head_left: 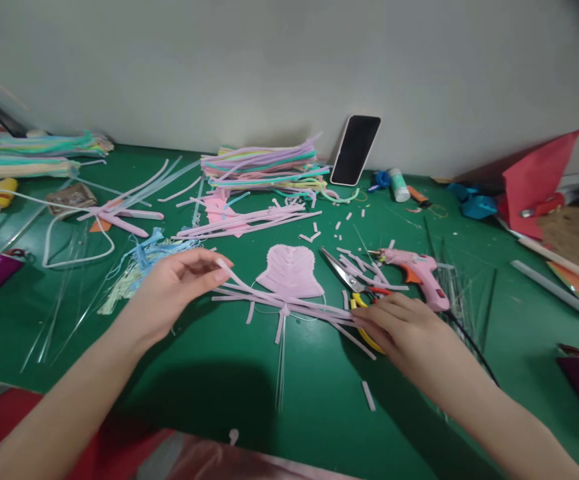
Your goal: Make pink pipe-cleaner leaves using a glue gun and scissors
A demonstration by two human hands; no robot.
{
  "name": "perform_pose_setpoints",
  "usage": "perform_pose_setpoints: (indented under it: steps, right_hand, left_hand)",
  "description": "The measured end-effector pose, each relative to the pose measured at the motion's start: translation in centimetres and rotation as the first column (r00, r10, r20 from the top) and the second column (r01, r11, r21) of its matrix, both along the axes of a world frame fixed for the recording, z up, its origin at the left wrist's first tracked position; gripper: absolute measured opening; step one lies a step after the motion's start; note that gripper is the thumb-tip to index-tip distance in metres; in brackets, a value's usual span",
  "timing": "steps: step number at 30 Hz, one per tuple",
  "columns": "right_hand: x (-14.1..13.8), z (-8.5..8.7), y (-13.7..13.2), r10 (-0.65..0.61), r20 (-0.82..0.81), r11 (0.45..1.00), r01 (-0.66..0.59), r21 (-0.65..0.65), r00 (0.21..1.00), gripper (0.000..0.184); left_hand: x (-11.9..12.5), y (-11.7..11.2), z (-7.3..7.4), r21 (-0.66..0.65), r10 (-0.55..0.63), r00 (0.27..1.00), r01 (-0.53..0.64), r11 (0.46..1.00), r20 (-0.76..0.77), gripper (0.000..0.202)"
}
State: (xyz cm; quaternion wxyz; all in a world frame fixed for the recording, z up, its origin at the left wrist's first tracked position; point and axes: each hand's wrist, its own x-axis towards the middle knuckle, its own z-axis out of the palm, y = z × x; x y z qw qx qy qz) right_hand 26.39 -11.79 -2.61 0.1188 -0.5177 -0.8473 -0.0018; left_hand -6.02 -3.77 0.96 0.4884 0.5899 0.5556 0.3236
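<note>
A pale lilac pipe cleaner (289,299) runs between my hands, above the green table. My left hand (184,280) pinches its left end between thumb and fingertips. Around its right end the fingers of my right hand (404,327) are closed, over the yellow handles of the scissors (345,275). Several other lilac pipe cleaners lie crosswise beneath. Just behind them sits a flat lilac piece (289,270) with a fuzzy edge, built of pipe cleaner rows. Thin clear strands (281,373) extend toward me from a small lilac knot (284,311).
A pink glue gun (417,270) with a black cord lies at right. Bundles of coloured pipe cleaners (264,163) and a propped phone (355,150) stand along the wall. Blue and green threads (144,260) lie at left, cut lilac scraps (368,395) around.
</note>
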Motion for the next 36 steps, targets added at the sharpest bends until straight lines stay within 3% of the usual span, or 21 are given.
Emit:
perform_pose_setpoints:
  steps: [3, 7, 10, 14, 18, 21, 22, 24, 26, 28, 30, 32, 36]
  right_hand:
    - [-0.1, 0.9, -0.3, 0.074, 0.116, 0.989, -0.088, 0.121, 0.991, 0.024]
    - [-0.4, 2.1, -0.6, 0.096, 0.23, 0.946, -0.16, 0.281, 0.969, 0.03]
    - [-0.7, 2.2, -0.4, 0.074, 0.266, 0.933, -0.162, 0.323, 0.961, 0.028]
    - [-0.8, 1.4, 0.0, 0.027, 0.195, 0.944, -0.089, 0.317, 0.98, 0.022]
    - [-1.0, 0.7, 0.2, -0.029, -0.043, 0.968, 0.039, 0.248, 0.999, 0.021]
    - [-1.9, 0.5, 0.3, -0.147, -0.311, 0.972, 0.196, 0.132, 0.939, 0.02]
    - [-2.4, 0.5, 0.4, -0.185, -0.428, 0.973, 0.226, 0.048, 0.885, 0.017]
    - [-3.3, 0.4, 0.8, -0.26, -0.663, 0.966, 0.194, -0.173, 0.702, 0.014]
    - [-4.2, 0.2, 1.4, -0.337, -0.807, 0.934, 0.062, -0.353, 0.485, 0.013]
    - [-4.7, 0.1, 2.1, -0.376, -0.854, 0.904, -0.061, -0.424, 0.36, 0.017]
    - [-5.0, 0.2, 2.7, -0.374, -0.86, 0.888, -0.134, -0.44, 0.347, 0.023]
    - [-5.0, 0.3, 3.0, -0.361, -0.851, 0.881, -0.158, -0.445, 0.381, 0.023]
    - [-4.7, 0.3, 3.3, -0.304, -0.8, 0.924, -0.045, -0.38, 0.518, 0.016]
  left_hand:
    - [1.6, 0.0, -0.9, 0.003, -0.14, 0.989, 0.14, 0.99, 0.048, 0.022]
    - [3.0, 0.5, -1.4, 0.213, -0.294, 0.953, 0.304, 0.929, -0.076, 0.014]
    - [3.5, 0.6, -1.3, 0.281, -0.331, 0.94, 0.34, 0.897, -0.082, 0.013]
    - [3.9, 0.1, -1.4, 0.176, -0.297, 0.955, 0.291, 0.94, 0.006, 0.019]
    - [4.6, -0.3, -1.7, 0.124, -0.297, 0.951, 0.286, 0.95, 0.086, 0.019]
    - [5.2, -0.2, -1.7, 0.125, -0.33, 0.94, 0.319, 0.94, 0.083, 0.02]
    - [5.5, -0.1, -1.7, 0.125, -0.344, 0.935, 0.332, 0.935, 0.084, 0.02]
    - [5.9, 0.1, -1.6, 0.122, -0.371, 0.923, 0.358, 0.926, 0.103, 0.022]
    - [6.3, 0.2, -1.4, 0.126, -0.397, 0.909, 0.382, 0.915, 0.126, 0.021]
    - [6.5, 0.4, -1.4, 0.154, -0.423, 0.897, 0.403, 0.902, 0.128, 0.019]
    - [6.5, 0.5, -1.5, 0.211, -0.423, 0.9, 0.395, 0.894, 0.106, 0.015]
    - [6.2, 0.7, -1.8, 0.261, -0.385, 0.921, 0.356, 0.897, 0.067, 0.014]
    - [5.7, 1.1, -2.3, 0.259, -0.357, 0.934, 0.345, 0.902, -0.001, 0.015]
